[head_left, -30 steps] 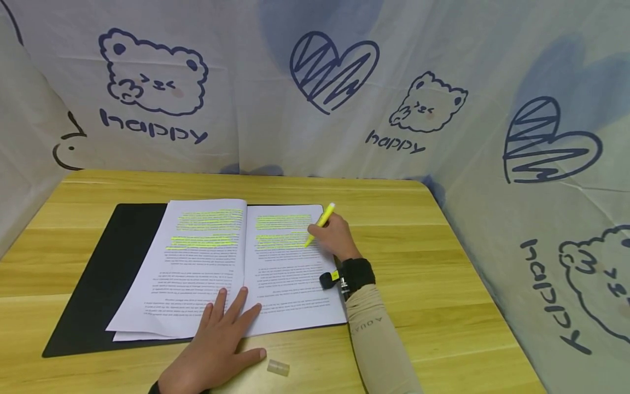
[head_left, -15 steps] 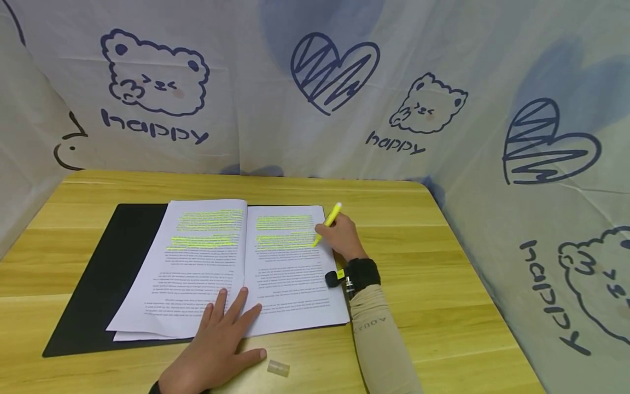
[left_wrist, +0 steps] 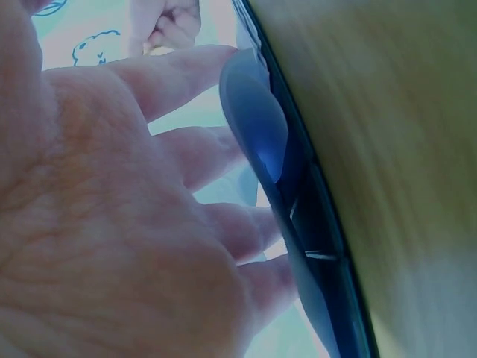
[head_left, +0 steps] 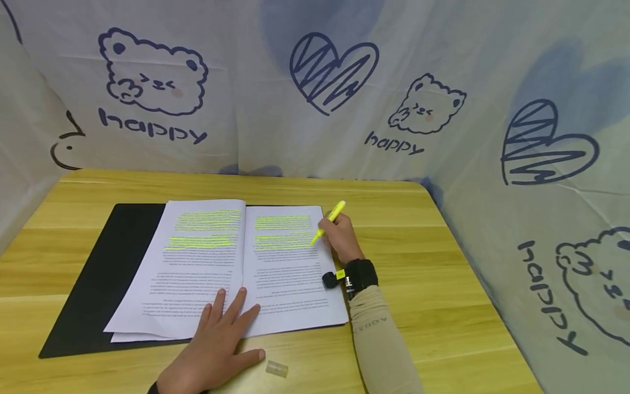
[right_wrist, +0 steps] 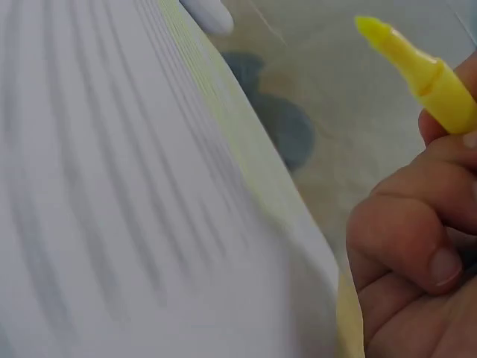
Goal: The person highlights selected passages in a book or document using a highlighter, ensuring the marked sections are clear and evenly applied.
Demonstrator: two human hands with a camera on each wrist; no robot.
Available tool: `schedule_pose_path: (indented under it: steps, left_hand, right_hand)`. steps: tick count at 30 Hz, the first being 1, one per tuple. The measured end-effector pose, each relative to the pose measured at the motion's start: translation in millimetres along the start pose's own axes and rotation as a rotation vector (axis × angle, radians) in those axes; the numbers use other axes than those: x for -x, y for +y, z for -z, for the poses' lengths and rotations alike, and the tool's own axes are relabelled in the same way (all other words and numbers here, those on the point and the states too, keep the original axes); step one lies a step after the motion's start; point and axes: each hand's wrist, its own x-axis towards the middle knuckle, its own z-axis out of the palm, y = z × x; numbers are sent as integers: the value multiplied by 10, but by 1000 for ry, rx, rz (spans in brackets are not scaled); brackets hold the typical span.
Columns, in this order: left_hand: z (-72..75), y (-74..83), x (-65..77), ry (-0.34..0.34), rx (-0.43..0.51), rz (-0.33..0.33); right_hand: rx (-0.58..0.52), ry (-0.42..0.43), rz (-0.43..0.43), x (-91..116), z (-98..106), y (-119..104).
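Observation:
An open booklet [head_left: 285, 306] of printed pages lies on a black mat, with yellow-marked lines in the upper part of both pages. My right hand [head_left: 341, 236] pinches a yellow highlighter [head_left: 337, 210] at the booklet's right edge, its tip pointing down-left near the end of the lowest marked line. The right wrist view shows the highlighter's uncapped tip [right_wrist: 373, 31] apart from the paper, the other fingers curled below. My left hand [head_left: 216, 342] rests spread over the booklet's lower edge, fingertips on the pages around the fold. Beside its thumb lies a small translucent cylinder [head_left: 277, 368].
The black mat [head_left: 98, 284] sticks out to the left of the booklet on a wooden table [head_left: 423, 262]. A pale cloth [head_left: 266, 98] with hearts and bear drawings hangs behind the table and along its sides.
My right hand has moved right with the highlighter to the line's end, then slightly up, the highlighter leaning further over. A little more yellow shows on that line. The left hand stays put.

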Motion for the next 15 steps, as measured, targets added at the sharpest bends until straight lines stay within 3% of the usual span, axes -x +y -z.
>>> schedule_pose_path:
  steps: [4,8,15]
  left_hand:
    - [1,-1,2,-7,2,11]
    - [1,-6,-15,-14,-3,16]
    - [4,-8,-39,-28,-4,37]
  right_hand:
    - [-28,-126,-2,47,-259,-71]
    - [21,-220,-45,108,-503,-61]
    - [72,-263,-67,130,-678,24]
